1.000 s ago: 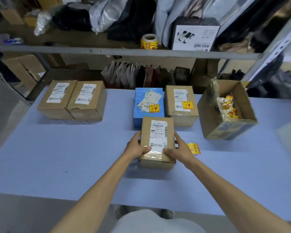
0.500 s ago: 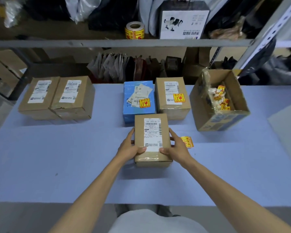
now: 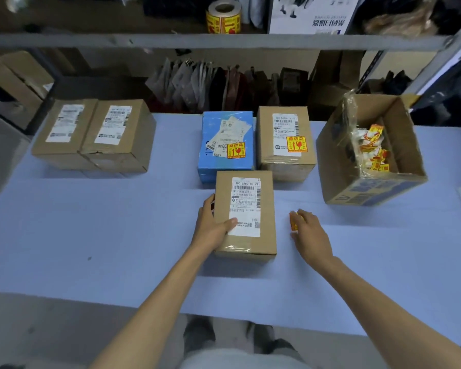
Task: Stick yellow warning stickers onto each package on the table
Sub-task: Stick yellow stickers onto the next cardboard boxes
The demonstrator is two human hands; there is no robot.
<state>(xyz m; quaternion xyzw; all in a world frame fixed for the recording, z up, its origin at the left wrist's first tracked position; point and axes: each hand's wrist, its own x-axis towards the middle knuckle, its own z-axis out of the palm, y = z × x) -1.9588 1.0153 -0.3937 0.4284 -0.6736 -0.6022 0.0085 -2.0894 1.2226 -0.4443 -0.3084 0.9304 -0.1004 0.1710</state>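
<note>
A brown package [image 3: 250,243] with a white shipping label lies in the middle of the blue table [image 3: 91,235]. My left hand [image 3: 213,225] grips its left side, thumb over the top. Just right of it, my right hand [image 3: 308,233] rests on the table with its fingers on a loose yellow sticker [image 3: 292,222], which is mostly covered. Behind stand a blue package [image 3: 226,169] and a brown package [image 3: 285,163], each bearing a yellow sticker. Two brown packages [image 3: 64,134] [image 3: 117,137] at the far left show only white labels.
An open carton [image 3: 370,187] at the right holds yellow and white sticker scraps and plastic film. A roll of yellow stickers [image 3: 224,17] stands on the shelf above, beside a white box. Bags hang behind the table's far edge.
My right hand has let go of the middle package and moved right onto the loose sticker. My left hand still holds the package. The camera has tilted down and closer.
</note>
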